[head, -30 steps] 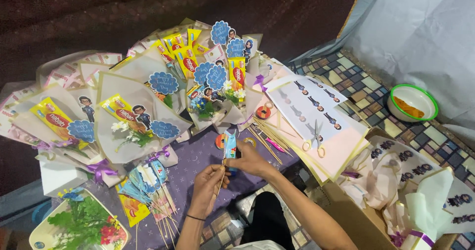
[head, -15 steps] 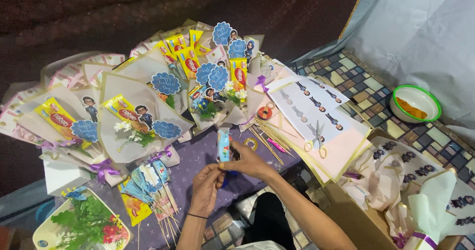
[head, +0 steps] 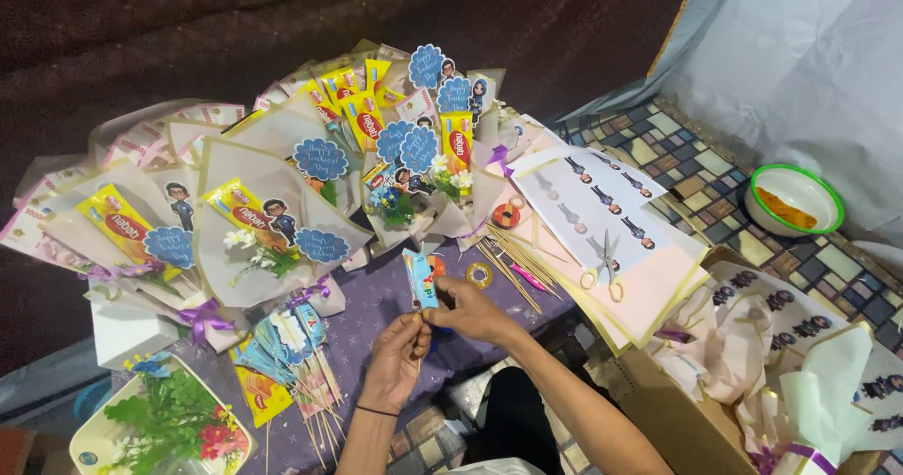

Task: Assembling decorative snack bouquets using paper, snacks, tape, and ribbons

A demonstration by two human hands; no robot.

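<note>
Yellow rectangular snack packets with red bands [head: 243,213] stand in paper-wrapped bouquets up and left of the left hand [head: 395,360]. Blue scalloped round paper labels [head: 320,158] sit among them. The right hand [head: 475,310] holds a small light-blue packet [head: 422,279].

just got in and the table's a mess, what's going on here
A person is working over a purple cloth crowded with small paper-wrapped bouquets. The right hand and the left hand together hold a small blue cut-out on a thin stick. More finished cut-outs on sticks lie to the left. Loose sticks, scissors on a printed sheet and a roll of tape lie to the right.
</note>
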